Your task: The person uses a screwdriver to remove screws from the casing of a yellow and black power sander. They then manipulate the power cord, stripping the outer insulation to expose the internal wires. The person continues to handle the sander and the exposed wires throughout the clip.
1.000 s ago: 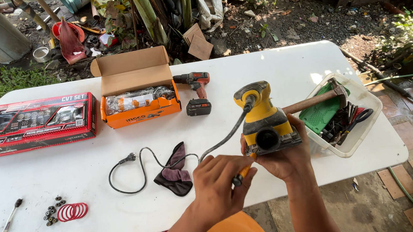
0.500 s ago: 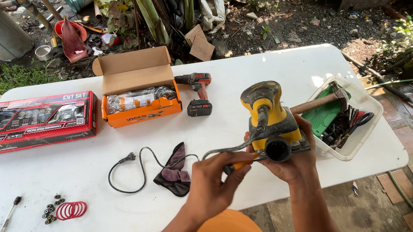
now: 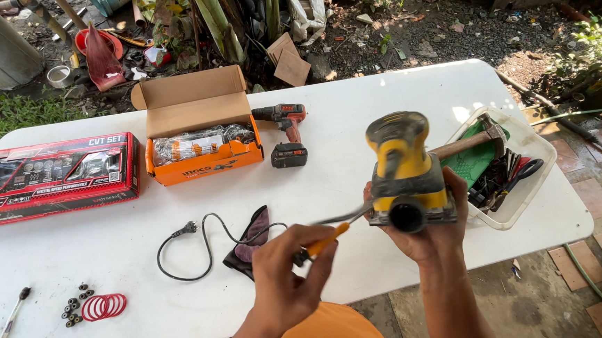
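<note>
My right hand (image 3: 436,236) grips a yellow and grey palm sander (image 3: 403,171) from below and holds it above the white table (image 3: 353,110), its round dust port facing me. My left hand (image 3: 287,280) holds a screwdriver with an orange handle (image 3: 325,240); its metal shaft reaches to the sander's base at the left. The sander's black cord (image 3: 193,244) loops over the table to a plug, beside a dark dust bag (image 3: 252,239).
An open orange box (image 3: 198,137), a red tool set box (image 3: 49,176) and a cordless drill (image 3: 286,131) lie at the back. A clear tub (image 3: 504,163) with a hammer and hand tools stands right. Red rings (image 3: 104,306), small dark parts and a thin tool lie front left.
My right hand has turned the sander upright and raised it a little. My left hand has shifted left, and the screwdriver now points at the sander's base.
</note>
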